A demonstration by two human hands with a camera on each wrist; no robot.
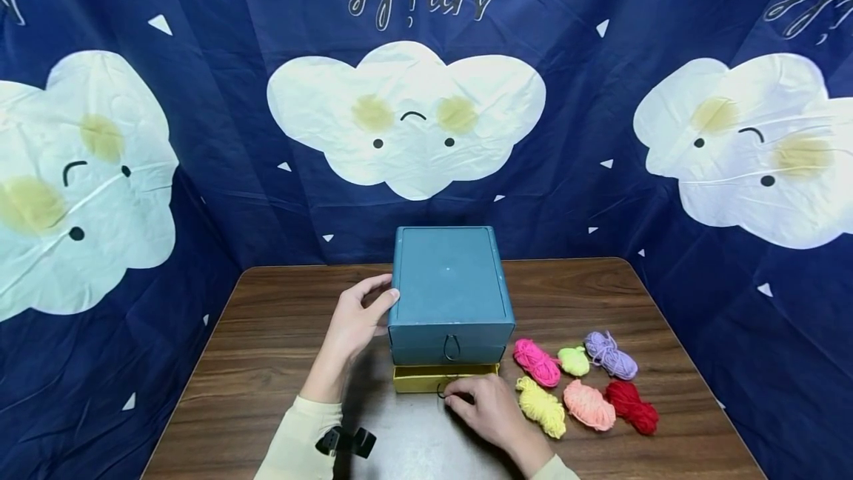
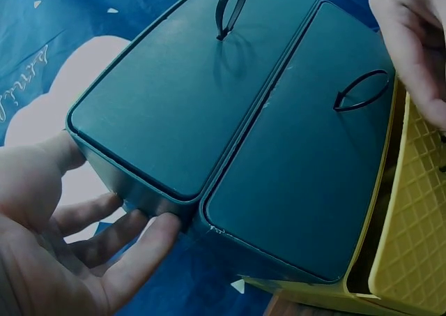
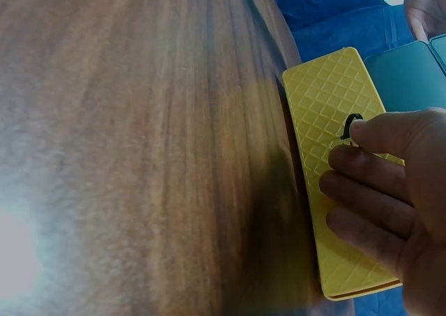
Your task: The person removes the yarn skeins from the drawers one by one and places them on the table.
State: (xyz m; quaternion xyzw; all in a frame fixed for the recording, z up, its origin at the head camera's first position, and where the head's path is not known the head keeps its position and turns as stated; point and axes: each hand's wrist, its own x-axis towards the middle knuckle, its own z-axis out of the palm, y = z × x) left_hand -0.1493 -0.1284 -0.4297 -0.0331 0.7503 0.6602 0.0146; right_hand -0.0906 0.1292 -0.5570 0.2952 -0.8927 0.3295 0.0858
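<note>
A stacked drawer box with teal upper drawers (image 1: 426,343) and a yellow bottom drawer (image 1: 416,381) stands on the table. The yellow drawer sticks out a little at the front, showing a narrow gap behind its textured face. At the box's left side my left hand (image 1: 356,317) presses with its fingers, the thumb near the top edge. My right hand (image 1: 489,407) pinches the black loop pull (image 3: 350,124) on the yellow drawer between thumb and index finger. Black loop pulls also hang from the teal fronts, one (image 2: 232,9) on the upper and another (image 2: 362,91) below.
To the right of the box lie several yarn bundles: pink (image 1: 537,363), green (image 1: 574,361), purple (image 1: 611,355), yellow (image 1: 541,407), peach (image 1: 589,405) and red (image 1: 631,407). A blue cloth (image 1: 413,228) with clouds hangs behind the wooden table (image 1: 286,317).
</note>
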